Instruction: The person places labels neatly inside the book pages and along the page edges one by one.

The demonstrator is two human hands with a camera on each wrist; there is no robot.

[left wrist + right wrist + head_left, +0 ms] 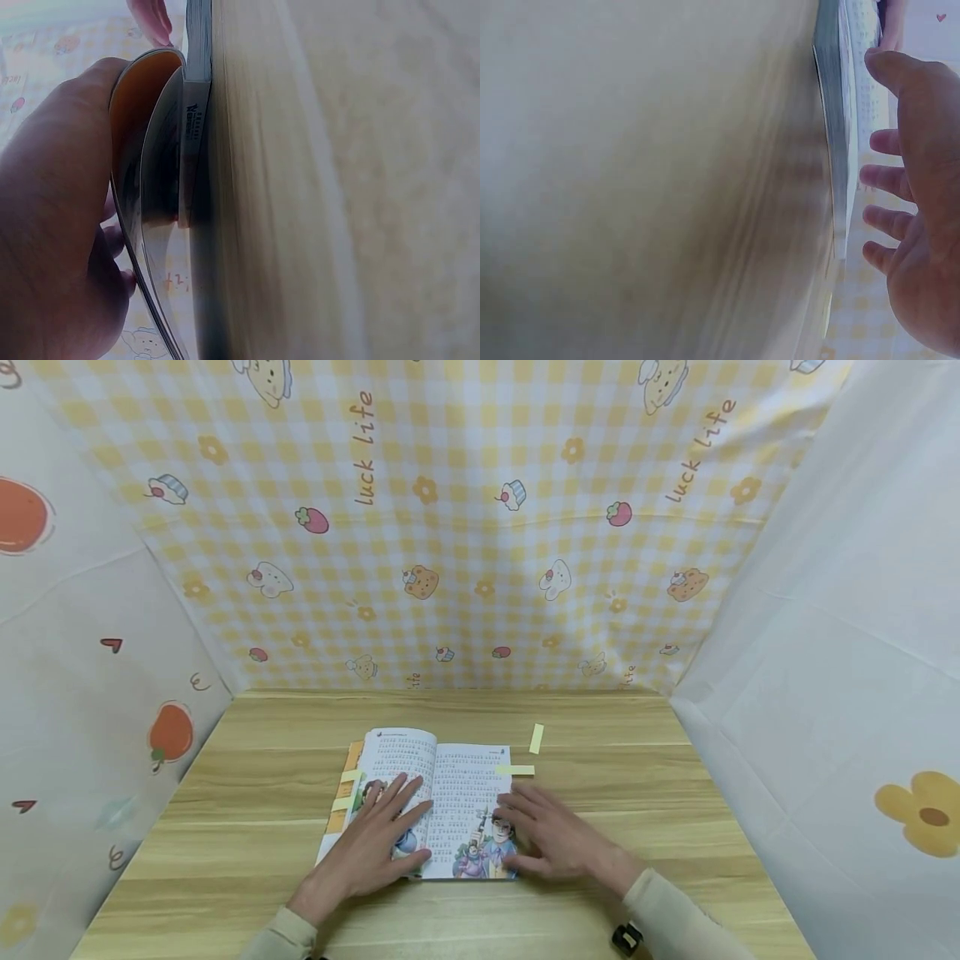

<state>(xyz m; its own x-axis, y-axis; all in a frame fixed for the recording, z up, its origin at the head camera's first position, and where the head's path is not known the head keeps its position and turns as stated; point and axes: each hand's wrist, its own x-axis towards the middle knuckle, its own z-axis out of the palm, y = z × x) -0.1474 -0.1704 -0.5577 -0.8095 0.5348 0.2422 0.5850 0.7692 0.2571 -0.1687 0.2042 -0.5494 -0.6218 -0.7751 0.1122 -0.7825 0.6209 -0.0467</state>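
Observation:
An open illustrated book (468, 777) lies on the wooden table, printed text and cartoon figures on its pages. My left hand (375, 843) rests on the left page with fingers spread, thumb near the centre fold. In the left wrist view, that side of the book (196, 67) arches up under the hand (52, 210), showing an orange inner surface. My right hand (551, 835), slightly blurred, hovers at the right page's outer edge with its fingers apart. From the right wrist, the hand (930, 180) appears above the book's page block (836, 135), holding nothing.
Pale yellow sticky strips (342, 803) stick out from the book's left side. One more strip (517, 770) juts from the right page, and a loose-looking strip (536, 738) is on the table (615, 760) behind it. A checked cloth (465, 543) hangs behind the table.

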